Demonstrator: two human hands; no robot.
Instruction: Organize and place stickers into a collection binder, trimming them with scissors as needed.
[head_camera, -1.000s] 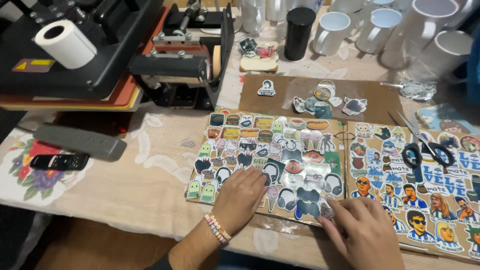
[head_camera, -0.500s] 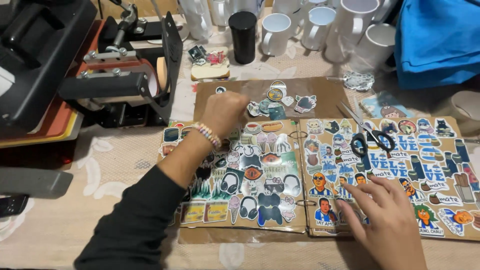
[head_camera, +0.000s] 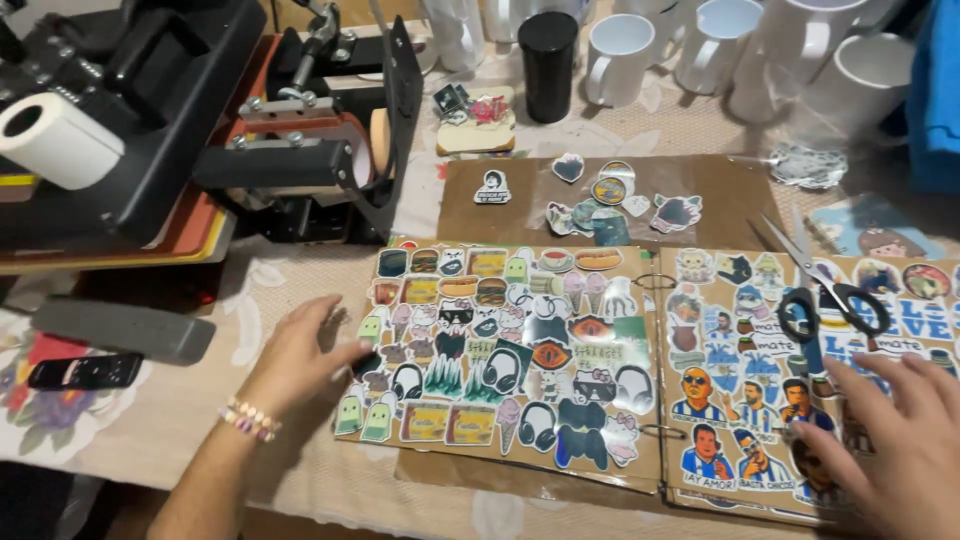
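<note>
An open ring binder of brown pages covered with colourful stickers lies in front of me; its left page (head_camera: 520, 350) and right page (head_camera: 780, 370) are both full. My left hand (head_camera: 300, 350) rests at the left edge of the left page, fingers spread, holding nothing, with a beaded bracelet on the wrist. Over the lower right page my right hand (head_camera: 900, 450) lies flat with fingers apart, empty. Black-handled scissors (head_camera: 825, 290) lie on the right page just above that hand.
A brown board (head_camera: 470, 215) with loose cut stickers (head_camera: 610, 205) lies behind the binder. A black heat press (head_camera: 180, 140) with a white paper roll (head_camera: 55, 140) stands at the left. White mugs (head_camera: 720, 50) and a black tumbler (head_camera: 548, 60) line the back. A remote (head_camera: 85, 372) lies left.
My left hand has drawn back from the loose stickers on the board to the left edge of the binder. My right hand stays on the right page.
</note>
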